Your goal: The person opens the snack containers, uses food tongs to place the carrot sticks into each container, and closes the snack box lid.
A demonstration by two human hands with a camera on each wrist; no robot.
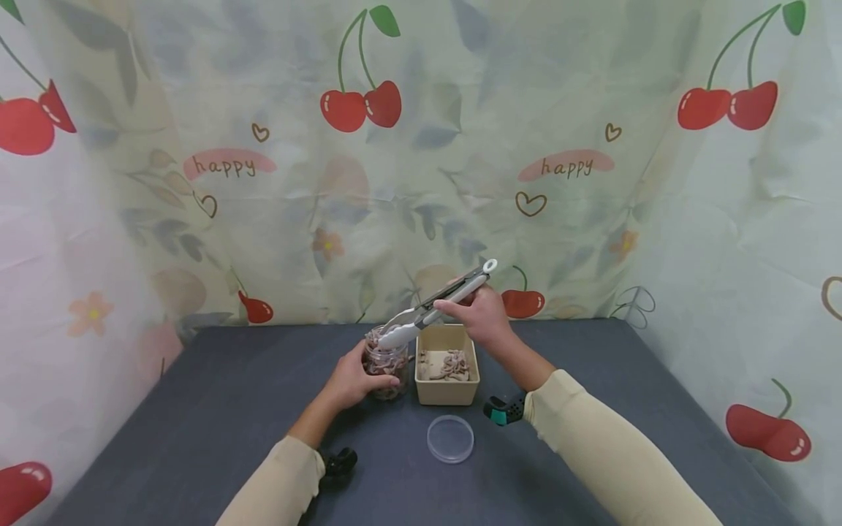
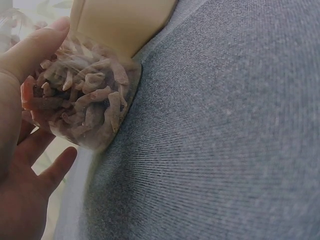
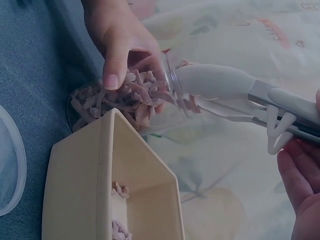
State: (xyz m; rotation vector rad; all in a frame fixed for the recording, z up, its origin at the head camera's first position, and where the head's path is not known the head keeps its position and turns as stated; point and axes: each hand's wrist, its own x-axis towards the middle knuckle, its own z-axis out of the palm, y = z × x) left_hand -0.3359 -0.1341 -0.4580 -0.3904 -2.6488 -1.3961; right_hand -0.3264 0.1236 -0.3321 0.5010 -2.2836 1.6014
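My left hand point(image 1: 347, 381) grips a clear jar point(image 1: 389, 363) on the table, its thumb across the front and fingers behind. Brownish-pink, dusty-looking strips point(image 2: 92, 95) fill the jar, some reaching its mouth. A pair of tongs point(image 1: 454, 296), with grey handles and white tips, is held in my right hand point(image 1: 488, 315). The tong tips point(image 3: 215, 82) are at the jar's mouth, among the top strips. Beside the jar stands a beige rectangular box point(image 1: 447, 395) with a small pile of similar strips point(image 1: 455, 365) inside.
A round clear lid point(image 1: 450, 439) lies in front of the box on the dark grey tabletop point(image 1: 559, 467). A printed curtain point(image 1: 421, 146) with cherries encloses the back and sides of the table. Black devices point(image 1: 505, 410) are worn at both wrists.
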